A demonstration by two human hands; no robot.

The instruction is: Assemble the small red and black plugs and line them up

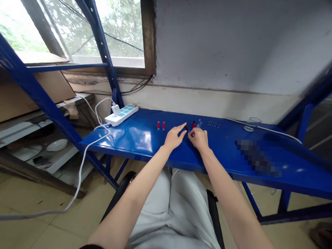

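Observation:
Over the middle of the blue table (137,138), my left hand (174,138) pinches a small black cylindrical piece (186,128) between thumb and index finger. My right hand (199,139) is closed close beside it, its fingertips on a small clear piece (190,133). Whether the black and clear pieces are joined, I cannot tell. Just beyond my right hand stand a red tube (193,125) and several small clear parts (200,123). Two red tubes (160,125) stand side by side to the left of my left hand.
Tiny pieces (213,124) lie in rows toward the wall. Farther right are a clear glass cup (251,124) and a blurred-out dark object (256,157). A white power strip (122,114) with a plugged-in cable sits at the left end. Blue frame posts (98,28) rise at both sides.

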